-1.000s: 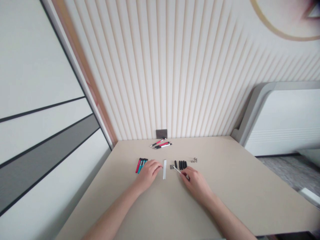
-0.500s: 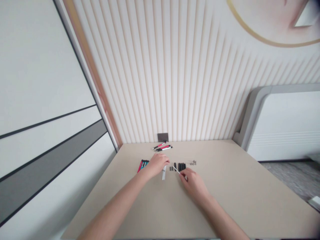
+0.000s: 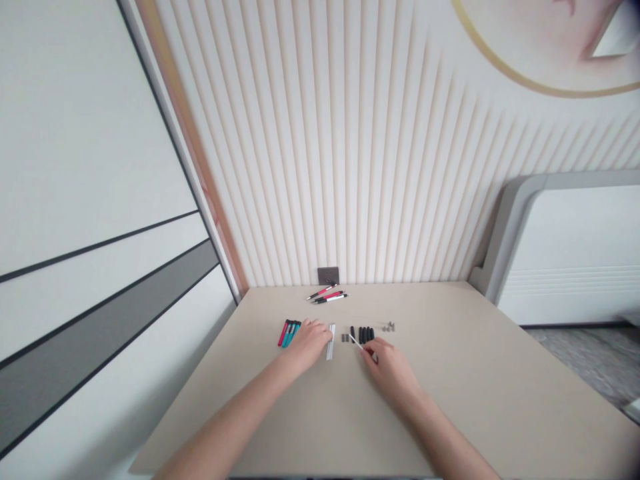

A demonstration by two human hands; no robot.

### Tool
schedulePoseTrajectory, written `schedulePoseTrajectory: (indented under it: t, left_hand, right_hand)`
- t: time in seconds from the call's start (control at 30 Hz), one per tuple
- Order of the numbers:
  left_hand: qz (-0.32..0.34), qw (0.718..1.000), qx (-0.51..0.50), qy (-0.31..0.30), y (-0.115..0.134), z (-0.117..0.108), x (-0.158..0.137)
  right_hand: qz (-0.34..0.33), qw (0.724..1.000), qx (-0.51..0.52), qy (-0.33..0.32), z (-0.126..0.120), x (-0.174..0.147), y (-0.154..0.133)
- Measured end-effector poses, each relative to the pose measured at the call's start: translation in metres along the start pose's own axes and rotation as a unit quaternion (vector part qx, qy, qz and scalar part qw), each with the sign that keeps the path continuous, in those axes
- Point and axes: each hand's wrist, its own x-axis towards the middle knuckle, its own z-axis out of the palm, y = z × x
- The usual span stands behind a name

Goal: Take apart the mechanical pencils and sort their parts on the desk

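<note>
Right hand (image 3: 389, 363) pinches a thin white refill (image 3: 356, 341), tip angled toward the black grips (image 3: 363, 333) just beyond. Left hand (image 3: 309, 340), fingers loosely curled, rests between red/teal barrels (image 3: 289, 331) and white tubes (image 3: 331, 341); contents not discernible.

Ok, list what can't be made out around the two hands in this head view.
- Left hand: its fingertips are blocked by the hand's own back, so whether it grips anything next to the white strips is unclear.
- Right hand: pinches a thin white rod; too small to identify.
- Small grey pieces: too small to identify.
- Both forearms: cut off by the bottom edge.
</note>
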Motion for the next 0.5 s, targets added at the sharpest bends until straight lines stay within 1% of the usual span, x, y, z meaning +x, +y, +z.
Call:
schedulePoseTrajectory:
  t: [0.1, 0.17, 0.33, 0.5]
  left_hand:
    - [-0.017, 0.999, 0.003, -0.033, 0.0012, 0.003, 0.0032]
    - [-0.031, 0.999, -0.003, -0.043, 0.0013, 0.0046, 0.0041]
    - [-0.067, 0.997, -0.034, -0.033, 0.0027, 0.004, 0.0029]
    - [-0.145, 0.98, -0.132, -0.018, 0.0052, -0.0017, 0.0107]
  right_hand:
    - [0.007, 1.0, 0.003, 0.004, 0.0002, 0.0007, 0.0006]
    - [0.01, 1.0, 0.001, 0.003, 0.0011, 0.0011, 0.0009]
    - [0.013, 1.0, -0.005, -0.003, 0.0031, 0.0015, 0.0009]
    - [0.01, 1.0, -0.004, 0.004, 0.002, 0.0011, -0.0001]
